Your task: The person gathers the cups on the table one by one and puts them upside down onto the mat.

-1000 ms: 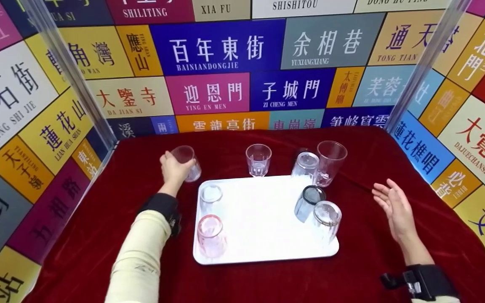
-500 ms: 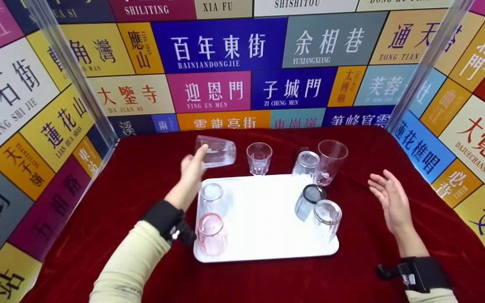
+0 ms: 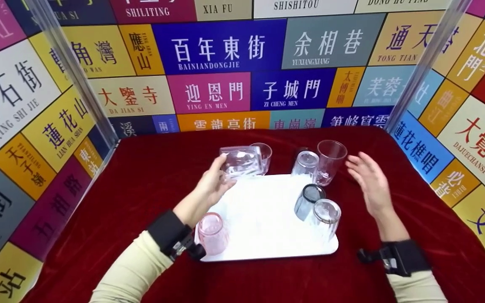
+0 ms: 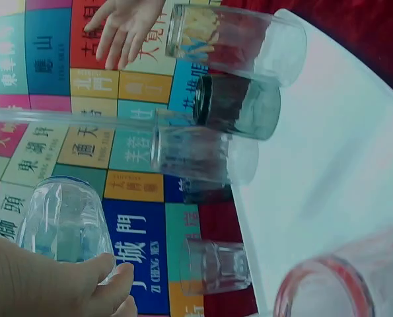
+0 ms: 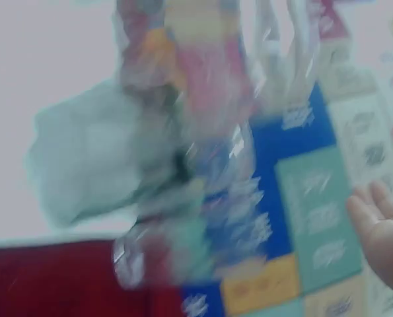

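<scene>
My left hand grips a clear drinking glass, tipped on its side above the tray's far left part. The left wrist view shows fingers and thumb at this glass. Behind it, partly covered in the head view, stands a short clear tumbler. My right hand is raised with fingers extended and holds nothing, close to the right of a tall clear glass. The white tray carries a pink glass at near left. Another clear glass there is mostly hidden behind my left hand.
Along the tray's right side stand a smoky dark glass, a clear glass and, at the far corner, another clear glass. Dark red cloth covers the table. Sign-patterned panels enclose the back and sides. The right wrist view is blurred.
My left hand has lifted the clear glass from the far left, tipped it sideways and carried it right, in front of the short tumbler. My right hand has moved left toward the tall glass.
</scene>
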The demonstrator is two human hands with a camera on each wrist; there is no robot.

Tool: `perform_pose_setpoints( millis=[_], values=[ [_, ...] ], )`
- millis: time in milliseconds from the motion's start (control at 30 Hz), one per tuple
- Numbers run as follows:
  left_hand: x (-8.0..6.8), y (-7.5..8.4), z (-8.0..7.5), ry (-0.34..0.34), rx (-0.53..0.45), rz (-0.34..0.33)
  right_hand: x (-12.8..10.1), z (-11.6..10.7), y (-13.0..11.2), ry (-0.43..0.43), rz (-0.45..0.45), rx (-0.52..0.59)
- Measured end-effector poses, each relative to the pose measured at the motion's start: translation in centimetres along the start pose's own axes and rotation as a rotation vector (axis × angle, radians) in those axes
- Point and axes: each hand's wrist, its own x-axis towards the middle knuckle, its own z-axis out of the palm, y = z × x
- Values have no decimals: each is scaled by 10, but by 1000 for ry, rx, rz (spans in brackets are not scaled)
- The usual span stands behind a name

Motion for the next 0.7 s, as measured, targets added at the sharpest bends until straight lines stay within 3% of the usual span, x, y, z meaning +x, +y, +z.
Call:
perform_pose_setpoints(
  millis=[133,267,433,700],
  values=[
    [-6,-5,9,-42,12,-16,1,55,-19,-75,144,-213],
    [-11,-10,18,-105,31,-25,4,93,-15,-232,256,-362],
    [-12,-15,24,-185,35,-33,9,126,2,-316,331,-354],
    [-12,-21,21,-258,67,-44,16,139,18,-261,374,-356]
  ],
)
